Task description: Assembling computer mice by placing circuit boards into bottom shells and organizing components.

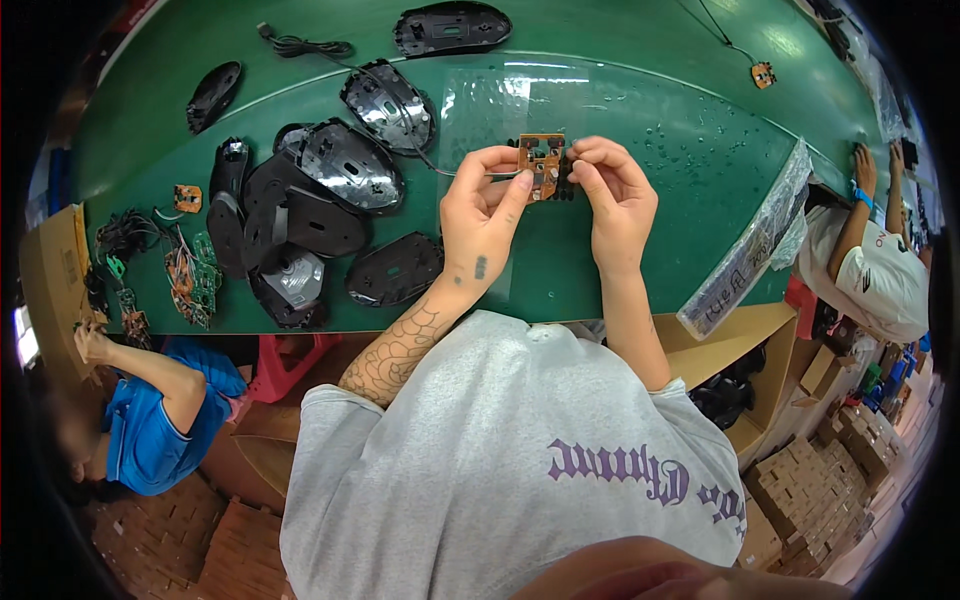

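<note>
In front of my chest, my left hand (482,205) pinches a small orange-brown circuit board (541,155) by its left and lower edge. A thin grey cable (440,168) runs from the board's left side past my left fingers toward the mouse shells. Beside the board's right edge, my right hand (614,195) has thumb and forefinger brought together; whatever is between them is too small to make out. Small black round pieces (565,190) show on the table behind and under the board. A clear plastic sheet (475,110) lies beneath them.
Black mouse shells (345,165) are piled to the left, with more shells (452,28) farther back. Loose circuit boards (192,270) and wires lie at far left. A bubble-wrap strip (745,245) lies at right, above an open carton (770,375). Co-workers (165,420) sit on both sides.
</note>
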Demonstrator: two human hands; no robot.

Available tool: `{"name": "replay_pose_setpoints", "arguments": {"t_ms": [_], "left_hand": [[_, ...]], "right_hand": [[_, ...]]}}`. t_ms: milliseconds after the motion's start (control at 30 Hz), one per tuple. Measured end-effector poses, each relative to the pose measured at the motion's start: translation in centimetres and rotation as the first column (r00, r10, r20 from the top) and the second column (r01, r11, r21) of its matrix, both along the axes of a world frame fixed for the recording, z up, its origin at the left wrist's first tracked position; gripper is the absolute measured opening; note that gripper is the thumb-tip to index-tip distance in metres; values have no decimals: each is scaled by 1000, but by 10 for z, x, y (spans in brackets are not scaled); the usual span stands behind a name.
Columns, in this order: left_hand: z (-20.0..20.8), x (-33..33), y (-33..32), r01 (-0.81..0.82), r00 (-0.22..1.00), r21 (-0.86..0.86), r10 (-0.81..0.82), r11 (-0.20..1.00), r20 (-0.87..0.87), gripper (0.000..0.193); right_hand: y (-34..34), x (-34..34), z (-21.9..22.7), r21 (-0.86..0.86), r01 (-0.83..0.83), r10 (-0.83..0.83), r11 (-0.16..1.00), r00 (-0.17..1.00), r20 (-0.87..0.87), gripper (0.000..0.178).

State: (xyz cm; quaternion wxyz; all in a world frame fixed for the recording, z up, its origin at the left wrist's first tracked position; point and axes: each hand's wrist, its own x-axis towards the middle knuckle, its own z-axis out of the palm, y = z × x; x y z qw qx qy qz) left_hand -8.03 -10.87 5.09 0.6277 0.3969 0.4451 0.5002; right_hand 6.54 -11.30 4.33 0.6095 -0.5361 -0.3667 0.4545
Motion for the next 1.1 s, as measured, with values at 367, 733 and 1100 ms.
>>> {"name": "replay_pose_setpoints", "arguments": {"t_ms": [367,733,1100], "left_hand": [[-2,1,-2,14,999,20,-13,1000,-52,27],[-5,3,-4,15,992,67,-6,998,-129,25],[-4,5,-5,14,984,107,5,994,-177,23]], "right_hand": [[-4,4,4,-40,-63,62,997,998,-25,14],[-4,2,4,6,24,-23,1000,999,-37,33],[-5,2,4,-2,51,-51,999,999,-16,39]]}}
